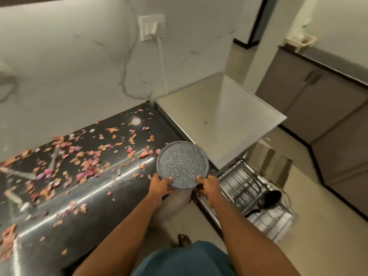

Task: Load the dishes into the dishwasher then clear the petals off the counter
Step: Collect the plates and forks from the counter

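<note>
1. Head view, nearest the wearer: both forearms reached forward and met at the speckled plate (182,164), which I take as the landmark for everything below.
2. At the plate's near-left rim the left hand (160,184) gripped it, thumb on the upper face and fingers curled beneath. At the near-right rim the right hand (208,185) gripped it the same way, so both hands were clamped on the plate.
3. The plate was held in the air, its face tilted toward the camera, over the edge of the black counter (85,196). Being round, it had no long axis to speak of.
4. To the plate's right and lower down stood the pulled-out dishwasher rack (256,198), with a dark ladle (268,199) lying in it. The right hand was the nearer one to the rack, so the coming move, as I judge it, would be rightward and down.
5. To the plate's left, petals (83,162) lay scattered across the counter; none had been cleared.
6. Beyond the plate to the right stood the dishwasher's pale top (199,116).
7. Hard to tell: whether a second dish sat under the plate, the fingers below it, and the blurred rack slots.
</note>
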The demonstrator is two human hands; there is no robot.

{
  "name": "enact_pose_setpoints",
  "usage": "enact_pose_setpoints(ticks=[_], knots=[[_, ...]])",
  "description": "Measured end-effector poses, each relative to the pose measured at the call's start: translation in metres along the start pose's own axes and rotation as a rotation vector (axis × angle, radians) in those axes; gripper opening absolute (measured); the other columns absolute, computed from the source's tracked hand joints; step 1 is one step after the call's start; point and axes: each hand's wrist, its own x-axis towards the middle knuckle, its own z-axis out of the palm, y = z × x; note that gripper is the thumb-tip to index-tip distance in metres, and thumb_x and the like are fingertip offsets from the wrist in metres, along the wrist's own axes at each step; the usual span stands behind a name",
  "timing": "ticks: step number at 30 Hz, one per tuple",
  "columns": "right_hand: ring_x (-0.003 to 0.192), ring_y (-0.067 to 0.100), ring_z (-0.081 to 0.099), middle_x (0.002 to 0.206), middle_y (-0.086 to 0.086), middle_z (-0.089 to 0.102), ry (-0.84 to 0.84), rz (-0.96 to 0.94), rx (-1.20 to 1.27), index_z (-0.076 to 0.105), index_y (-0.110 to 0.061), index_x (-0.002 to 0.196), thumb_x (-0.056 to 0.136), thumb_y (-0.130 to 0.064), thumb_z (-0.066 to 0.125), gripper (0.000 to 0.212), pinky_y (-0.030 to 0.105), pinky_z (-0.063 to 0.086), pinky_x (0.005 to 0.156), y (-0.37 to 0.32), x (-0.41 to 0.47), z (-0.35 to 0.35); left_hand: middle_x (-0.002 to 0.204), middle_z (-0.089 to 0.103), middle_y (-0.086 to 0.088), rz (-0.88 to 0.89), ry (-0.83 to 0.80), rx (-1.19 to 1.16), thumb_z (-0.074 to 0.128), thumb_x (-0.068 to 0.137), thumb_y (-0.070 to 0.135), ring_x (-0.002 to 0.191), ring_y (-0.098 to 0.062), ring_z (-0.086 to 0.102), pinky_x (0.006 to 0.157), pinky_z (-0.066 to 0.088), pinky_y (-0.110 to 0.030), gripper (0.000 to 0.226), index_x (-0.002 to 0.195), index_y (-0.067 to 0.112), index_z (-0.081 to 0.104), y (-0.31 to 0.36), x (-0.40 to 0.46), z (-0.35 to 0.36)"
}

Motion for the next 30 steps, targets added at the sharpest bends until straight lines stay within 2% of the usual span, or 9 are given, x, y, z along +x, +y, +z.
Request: enact_pose_setpoints(ticks=[2, 6, 10, 14, 17, 23, 26, 28, 30], knots=[[0.093, 0.034, 0.074, 0.104, 0.017, 0.075, 0.079, -0.010, -0.015, 0.067, -0.008, 0.094, 0.093, -0.011, 0.075, 0.008, 0.056, 0.061, 0.085, 0.007, -0.003, -0.025, 0.121, 0.063, -0.023, 0.013, -0.023, 0.110, 0.064, 0.097, 0.004, 0.086, -0.041, 0.073, 0.063, 0.063, -0.048, 0.037, 0.126, 0.004, 0.041, -0.004, 0.003, 0.020], [0.090, 0.033, 0.076, 0.100, 0.013, 0.076, 0.179, 0.016, 0.035, 0.068, -0.006, 0.105, 0.095, -0.009, 0.071, 0.011, 0.048, 0.064, 0.082, 0.035, -0.023, -0.071, 0.121, 0.061, -0.021, 0.018, -0.109, 0.278, 0.064, 0.097, 0.010, 0.086, -0.040, 0.074, 0.064, 0.062, -0.056, 0.027, 0.113, 0.012, 0.042, -0.028, 0.001, 0.058], [0.085, 0.034, 0.075, 0.100, 0.020, 0.076, 0.257, 0.102, 0.156, 0.067, 0.001, 0.106, 0.095, -0.006, 0.071, 0.013, 0.046, 0.065, 0.074, 0.071, -0.046, -0.111, 0.125, 0.058, -0.021, -0.013, -0.235, 0.379, 0.061, 0.098, 0.006, 0.096, -0.042, 0.070, 0.049, 0.059, -0.034, 0.031, 0.122, 0.007, 0.040, -0.057, -0.019, 0.089], [0.089, 0.039, 0.076, 0.099, 0.022, 0.076, 0.299, 0.162, 0.173, 0.068, 0.001, 0.104, 0.095, -0.011, 0.072, 0.016, 0.050, 0.064, 0.078, 0.104, -0.060, -0.142, 0.127, 0.056, -0.022, -0.053, -0.347, 0.467, 0.060, 0.098, 0.004, 0.096, -0.040, 0.068, 0.045, 0.056, -0.029, 0.031, 0.121, 0.008, 0.039, -0.078, -0.029, 0.111], [0.081, 0.036, 0.077, 0.093, 0.020, 0.077, 0.304, 0.184, 0.149, 0.068, 0.002, 0.101, 0.096, -0.013, 0.071, 0.016, 0.051, 0.064, 0.077, 0.116, -0.071, -0.159, 0.129, 0.055, -0.020, -0.094, -0.400, 0.561, 0.061, 0.098, 0.003, 0.098, -0.043, 0.068, 0.046, 0.057, -0.032, 0.033, 0.121, 0.012, 0.038, -0.087, -0.031, 0.128], [0.073, 0.032, 0.074, 0.085, 0.016, 0.074, 0.321, 0.257, 0.188, 0.067, 0.002, 0.097, 0.097, -0.009, 0.070, 0.011, 0.039, 0.060, 0.063, 0.128, -0.071, -0.199, 0.126, 0.060, -0.027, -0.170, -0.433, 0.632, 0.061, 0.097, 0.001, 0.092, -0.044, 0.070, 0.051, 0.061, -0.043, 0.032, 0.125, 0.002, 0.045, -0.113, -0.030, 0.172], [0.073, 0.036, 0.074, 0.083, 0.021, 0.073, 0.273, 0.295, 0.178, 0.065, 0.009, 0.096, 0.095, -0.006, 0.072, 0.017, 0.045, 0.063, 0.063, 0.131, -0.055, -0.226, 0.120, 0.065, -0.028, -0.254, -0.439, 0.621, 0.056, 0.099, 0.000, 0.074, -0.036, 0.073, 0.054, 0.062, -0.044, 0.032, 0.129, 0.002, 0.047, -0.122, -0.025, 0.197], [0.070, 0.036, 0.074, 0.081, 0.024, 0.071, 0.266, 0.327, 0.179, 0.064, 0.016, 0.097, 0.093, -0.005, 0.074, 0.024, 0.045, 0.063, 0.061, 0.127, -0.039, -0.243, 0.113, 0.067, -0.024, -0.320, -0.403, 0.600, 0.054, 0.101, 0.003, 0.075, -0.035, 0.073, 0.059, 0.062, -0.043, 0.031, 0.131, 0.007, 0.046, -0.124, -0.022, 0.215], [0.062, 0.031, 0.073, 0.078, 0.024, 0.069, 0.258, 0.351, 0.170, 0.063, 0.020, 0.099, 0.093, -0.004, 0.074, 0.028, 0.038, 0.060, 0.053, 0.122, -0.022, -0.255, 0.103, 0.067, -0.019, -0.354, -0.370, 0.577, 0.053, 0.102, 0.005, 0.078, -0.036, 0.074, 0.065, 0.063, -0.045, 0.030, 0.131, 0.008, 0.045, -0.125, -0.019, 0.230]])
